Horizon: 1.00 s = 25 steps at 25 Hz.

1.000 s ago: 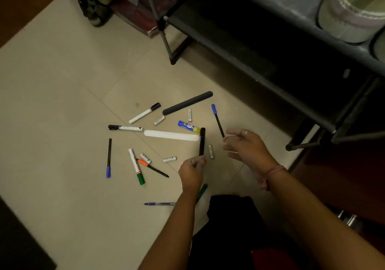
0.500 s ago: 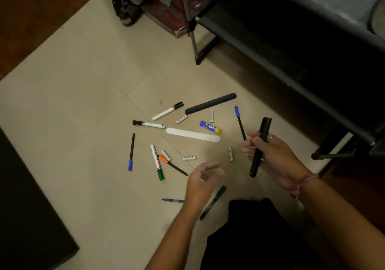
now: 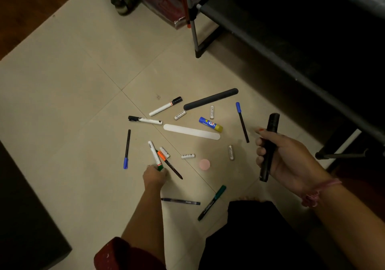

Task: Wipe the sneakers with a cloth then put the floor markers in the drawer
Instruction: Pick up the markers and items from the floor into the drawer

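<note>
Several markers and pens lie scattered on the pale tiled floor. My right hand is closed around a thick black marker, held upright above the floor. My left hand is down on the floor with its fingers closing on the green-capped end of a white marker. An orange-capped pen lies right beside that hand. Other markers: two white ones with black caps, a blue-capped pen, another blue-capped pen, a green marker and a dark pen.
A long dark stick, a white flat stick, a blue glue stick, several small batteries and a pink disc lie among the markers. A dark metal rack stands at the right. A dark block sits at the lower left.
The black marker went from my left hand into my right hand and was lifted. My left hand then reached left and down onto the green-capped white marker.
</note>
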Each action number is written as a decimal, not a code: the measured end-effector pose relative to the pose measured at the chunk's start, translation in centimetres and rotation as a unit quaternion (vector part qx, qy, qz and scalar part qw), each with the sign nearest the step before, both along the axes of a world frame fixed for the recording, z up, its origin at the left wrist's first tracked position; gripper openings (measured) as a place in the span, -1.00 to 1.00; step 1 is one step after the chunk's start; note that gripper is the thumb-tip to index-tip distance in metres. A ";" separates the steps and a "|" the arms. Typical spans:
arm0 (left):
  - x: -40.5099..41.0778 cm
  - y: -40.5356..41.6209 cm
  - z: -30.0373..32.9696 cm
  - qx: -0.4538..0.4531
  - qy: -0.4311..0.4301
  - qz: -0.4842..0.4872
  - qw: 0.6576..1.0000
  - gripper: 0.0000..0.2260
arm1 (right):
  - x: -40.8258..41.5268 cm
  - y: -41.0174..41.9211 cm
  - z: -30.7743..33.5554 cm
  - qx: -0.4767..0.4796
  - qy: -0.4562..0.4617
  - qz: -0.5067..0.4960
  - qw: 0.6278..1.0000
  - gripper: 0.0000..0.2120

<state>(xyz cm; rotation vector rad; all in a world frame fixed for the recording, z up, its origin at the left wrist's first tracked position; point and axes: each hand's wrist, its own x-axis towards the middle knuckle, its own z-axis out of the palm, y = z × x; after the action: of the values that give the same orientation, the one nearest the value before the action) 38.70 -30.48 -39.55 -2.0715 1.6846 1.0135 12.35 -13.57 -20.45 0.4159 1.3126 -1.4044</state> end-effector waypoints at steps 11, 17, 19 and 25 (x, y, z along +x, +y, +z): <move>-10.7 8.9 14.5 0.109 0.448 0.057 0.886 -0.86 | 0.8 -0.2 0.5 -0.004 0.025 0.031 0.999 -0.77; -11.7 11.0 16.0 0.223 0.482 -0.100 0.841 -0.86 | 1.2 -0.4 1.0 0.008 0.046 0.054 0.997 -0.79; -11.2 8.8 15.3 0.238 0.454 -0.164 0.843 -0.84 | 1.4 -0.5 0.9 0.017 0.038 0.045 0.998 -0.83; -7.3 -7.0 6.9 -0.105 -0.055 -0.470 0.875 -0.59 | 1.0 -0.4 0.5 0.059 0.043 0.020 0.997 -0.87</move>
<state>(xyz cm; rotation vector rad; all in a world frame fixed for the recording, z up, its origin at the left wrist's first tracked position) 31.40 -37.44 -32.68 -1.0586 2.3931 0.3819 13.39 -13.93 -19.93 0.4098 1.4714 -1.3286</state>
